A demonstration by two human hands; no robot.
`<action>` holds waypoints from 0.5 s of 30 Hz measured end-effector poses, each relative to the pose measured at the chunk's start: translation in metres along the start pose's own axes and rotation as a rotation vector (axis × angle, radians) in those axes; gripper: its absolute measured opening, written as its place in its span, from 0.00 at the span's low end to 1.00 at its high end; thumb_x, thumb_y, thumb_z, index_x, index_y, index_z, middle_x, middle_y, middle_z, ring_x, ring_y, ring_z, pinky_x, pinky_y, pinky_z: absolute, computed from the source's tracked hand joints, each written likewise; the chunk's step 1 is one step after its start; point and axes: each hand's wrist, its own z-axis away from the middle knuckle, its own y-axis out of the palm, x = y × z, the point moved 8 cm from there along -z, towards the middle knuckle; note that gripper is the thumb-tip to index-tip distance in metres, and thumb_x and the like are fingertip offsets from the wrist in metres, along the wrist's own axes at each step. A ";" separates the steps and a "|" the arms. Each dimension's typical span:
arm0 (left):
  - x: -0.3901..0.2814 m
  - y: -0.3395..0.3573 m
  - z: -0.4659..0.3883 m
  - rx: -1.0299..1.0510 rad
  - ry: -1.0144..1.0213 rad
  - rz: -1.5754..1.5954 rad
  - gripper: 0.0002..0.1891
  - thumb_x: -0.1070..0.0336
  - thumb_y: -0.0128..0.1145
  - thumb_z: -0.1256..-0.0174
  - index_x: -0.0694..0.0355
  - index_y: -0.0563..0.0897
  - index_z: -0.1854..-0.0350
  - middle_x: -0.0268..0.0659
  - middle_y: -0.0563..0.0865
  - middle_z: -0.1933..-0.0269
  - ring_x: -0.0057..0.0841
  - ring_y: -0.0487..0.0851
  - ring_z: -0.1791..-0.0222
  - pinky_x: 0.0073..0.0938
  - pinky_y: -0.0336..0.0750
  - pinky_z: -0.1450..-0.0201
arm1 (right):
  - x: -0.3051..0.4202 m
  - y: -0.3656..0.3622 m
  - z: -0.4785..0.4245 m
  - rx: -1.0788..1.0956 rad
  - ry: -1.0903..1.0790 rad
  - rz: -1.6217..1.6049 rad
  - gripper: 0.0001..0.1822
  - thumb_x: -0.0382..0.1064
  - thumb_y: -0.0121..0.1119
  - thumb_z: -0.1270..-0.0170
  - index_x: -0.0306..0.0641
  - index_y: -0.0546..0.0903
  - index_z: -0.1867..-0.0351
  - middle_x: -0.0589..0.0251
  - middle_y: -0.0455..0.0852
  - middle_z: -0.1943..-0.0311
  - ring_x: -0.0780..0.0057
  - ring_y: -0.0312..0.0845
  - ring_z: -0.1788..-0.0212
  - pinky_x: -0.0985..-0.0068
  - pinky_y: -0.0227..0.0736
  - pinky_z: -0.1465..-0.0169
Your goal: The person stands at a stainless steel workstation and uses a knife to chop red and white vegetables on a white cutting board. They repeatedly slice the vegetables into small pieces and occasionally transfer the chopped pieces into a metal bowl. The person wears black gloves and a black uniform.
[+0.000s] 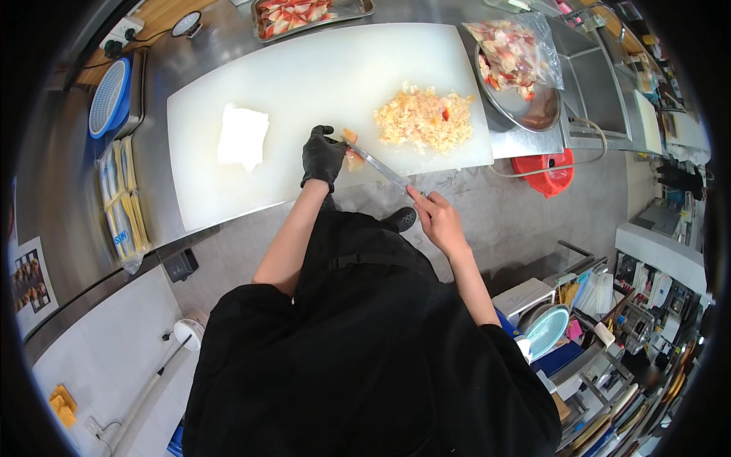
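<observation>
My left hand (324,155), in a black glove, is at the near part of a white cutting board (320,68), its fingertips at a small red-and-white piece of seafood (355,160). My bare right hand (438,220) grips the handle of a kitchen knife (380,167), whose blade tip lies at that piece, close to my left fingers. To the right on the board is a pile of pale yellow trimmings (422,121) with a red bit in it. A folded white cloth or paper towel (243,137) lies on the board's left part.
A metal tray (368,12) of red-and-white slices stands behind the board. Right of it, a plastic bag of seafood (511,45) rests over a steel bowl (528,114), beside a sink (594,80). Blue baskets (108,97) and wrapped packets (120,200) are at left.
</observation>
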 end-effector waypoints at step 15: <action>0.005 0.002 -0.005 0.002 -0.020 -0.009 0.24 0.64 0.74 0.51 0.65 0.82 0.50 0.41 0.92 0.67 0.30 0.90 0.66 0.28 0.82 0.60 | 0.006 -0.002 -0.011 -0.024 -0.052 0.165 0.26 0.32 0.61 0.37 0.59 0.82 0.37 0.59 0.76 0.69 0.57 0.80 0.65 0.60 0.77 0.65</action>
